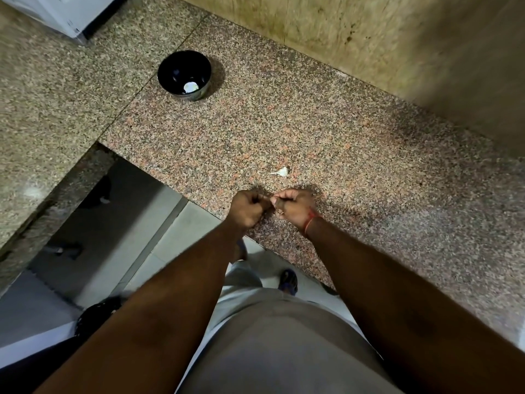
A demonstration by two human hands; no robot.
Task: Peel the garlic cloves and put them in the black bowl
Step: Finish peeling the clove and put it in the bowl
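Both fists meet at the bench (369, 155) edge, left hand (246, 209) and right hand (292, 207) pinching something tiny, probably a clove, while the black bowl (184, 75) sits well off, forward-left, nearer the left hand.

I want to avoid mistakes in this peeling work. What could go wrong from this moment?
Both hands, left hand and right hand, work close to the counter edge, so the clove or its skin might fall to the floor. The black bowl stands far away, so a peeled clove could drop while being carried. The loose clove on the counter may be knocked aside.
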